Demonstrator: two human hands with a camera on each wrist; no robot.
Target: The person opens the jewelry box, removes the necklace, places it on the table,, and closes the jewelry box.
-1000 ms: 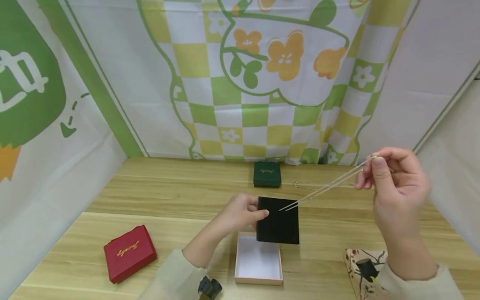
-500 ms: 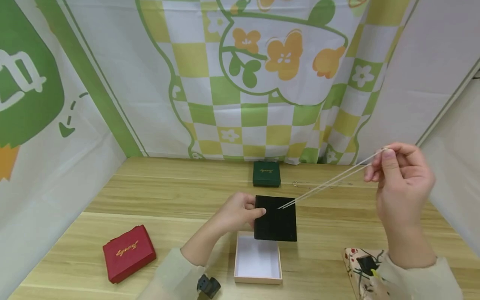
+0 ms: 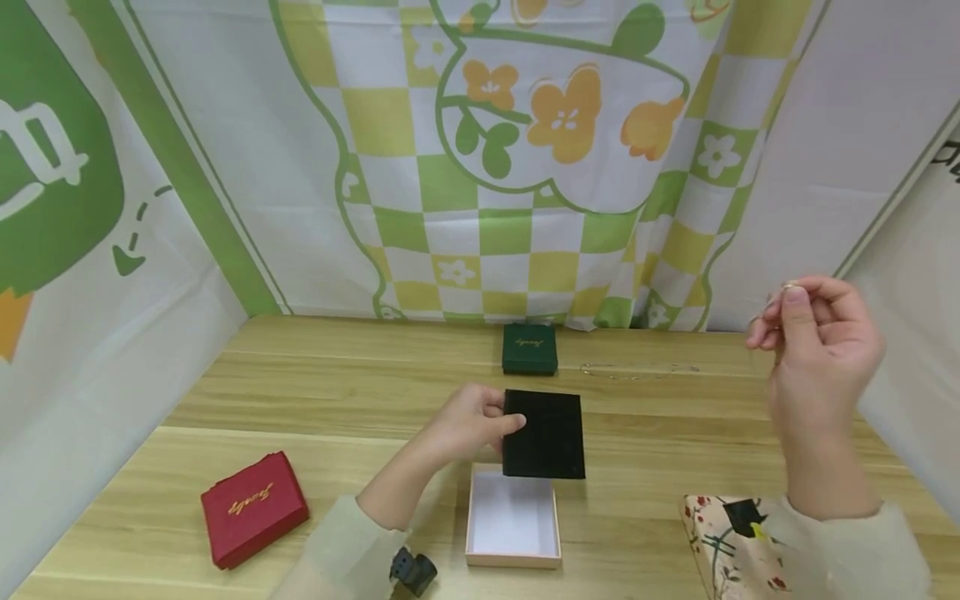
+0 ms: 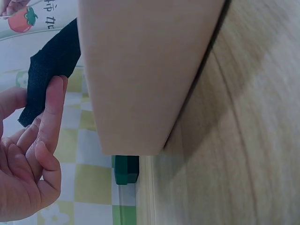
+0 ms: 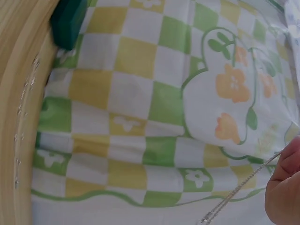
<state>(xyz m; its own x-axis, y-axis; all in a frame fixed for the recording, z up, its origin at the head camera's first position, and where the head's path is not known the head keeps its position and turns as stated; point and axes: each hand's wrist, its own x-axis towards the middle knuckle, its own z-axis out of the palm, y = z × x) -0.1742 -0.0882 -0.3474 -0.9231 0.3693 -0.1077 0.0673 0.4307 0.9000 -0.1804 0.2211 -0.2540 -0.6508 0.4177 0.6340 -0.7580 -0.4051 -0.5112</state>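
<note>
My left hand point(image 3: 468, 423) pinches the left edge of a square black jewelry box insert point(image 3: 546, 437), thumb on its face. In the left wrist view the insert point(image 4: 54, 70) is seen nearly edge-on between the fingers. Just below it stands an open box bottom point(image 3: 513, 517) with a white inside and peach sides. Raised at the right, my right hand point(image 3: 828, 346) pinches a thin silver necklace between thumb and forefinger. The right wrist view shows this necklace point(image 5: 239, 187) hanging away from the fingers; it is barely visible in the head view.
A green box point(image 3: 529, 350) stands at the back, with another silver chain point(image 3: 637, 372) lying to its right. A red box point(image 3: 255, 510) lies at the left. A floral-patterned lid point(image 3: 731, 546) sits by the right sleeve, and a small black object point(image 3: 412, 572) near the left sleeve.
My right hand has moved right and slightly up, and the necklace that stretched to the black insert has come away from it. The left hand with the insert has shifted slightly left.
</note>
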